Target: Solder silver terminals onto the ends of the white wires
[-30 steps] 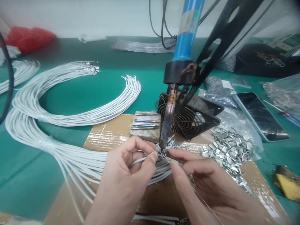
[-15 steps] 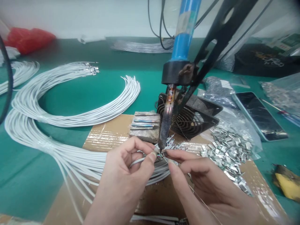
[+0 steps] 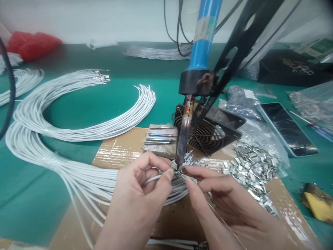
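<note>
My left hand [image 3: 142, 196] is closed on a white cable [image 3: 152, 178], pinching it near its end between thumb and forefinger. Under the tip of a blue-handled soldering iron [image 3: 184, 139], held by a black bracket, lies that cable end. My right hand [image 3: 229, 201] pinches a thin solder wire [image 3: 221, 219], whose front reaches the iron tip. A small metal piece [image 3: 181, 171] shows between the two hands at the tip; whether my right forefinger also grips it is unclear. Behind and below the hands lies a bundle of white cables [image 3: 88, 173].
Loose metal connector shells [image 3: 252, 166] are heaped on the cardboard [image 3: 117, 147] at right. Behind the iron stands a black fan [image 3: 208, 137], beside a block with metal rods [image 3: 160, 149]. A phone [image 3: 288, 128] and a dirty yellow sponge [image 3: 318, 205] lie farther right.
My right thumb has edged slightly left with the solder wire, toward the iron tip. My left hand and the cable look nearly still.
</note>
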